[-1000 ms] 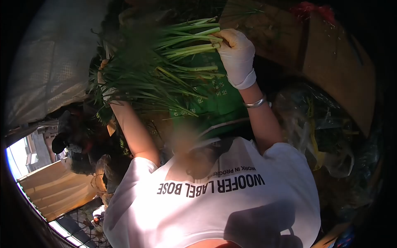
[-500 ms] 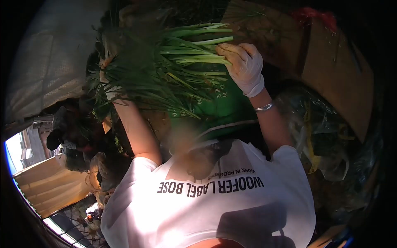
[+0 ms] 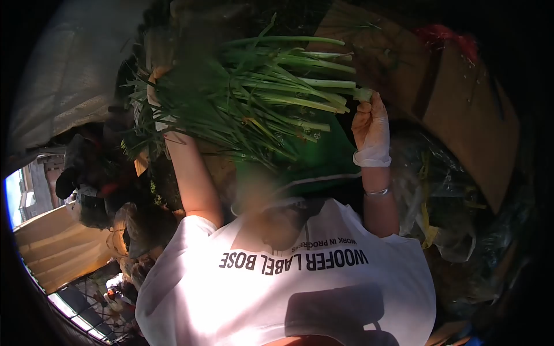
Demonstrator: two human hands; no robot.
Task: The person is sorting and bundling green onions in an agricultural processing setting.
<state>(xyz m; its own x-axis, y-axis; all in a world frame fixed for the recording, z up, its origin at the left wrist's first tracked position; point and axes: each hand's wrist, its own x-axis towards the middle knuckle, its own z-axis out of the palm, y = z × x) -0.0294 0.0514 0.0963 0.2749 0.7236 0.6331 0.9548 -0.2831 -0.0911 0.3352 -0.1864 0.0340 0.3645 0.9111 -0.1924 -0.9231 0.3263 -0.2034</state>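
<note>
One pale stalk end (image 3: 363, 94) is pinched by the right hand (image 3: 372, 123); the leafy bunch (image 3: 257, 98) could spill should the left hand (image 3: 154, 91), grip too obscured to tell, slacken.

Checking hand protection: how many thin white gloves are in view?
2: one on the right hand, at a pale green stalk end; one on the left hand, partly hidden by long green leaves. More may be hidden.

Open room from right hand (image 3: 372, 130) toward cardboard (image 3: 467, 121), green stalks (image 3: 277, 92) in the way leftward.
</note>
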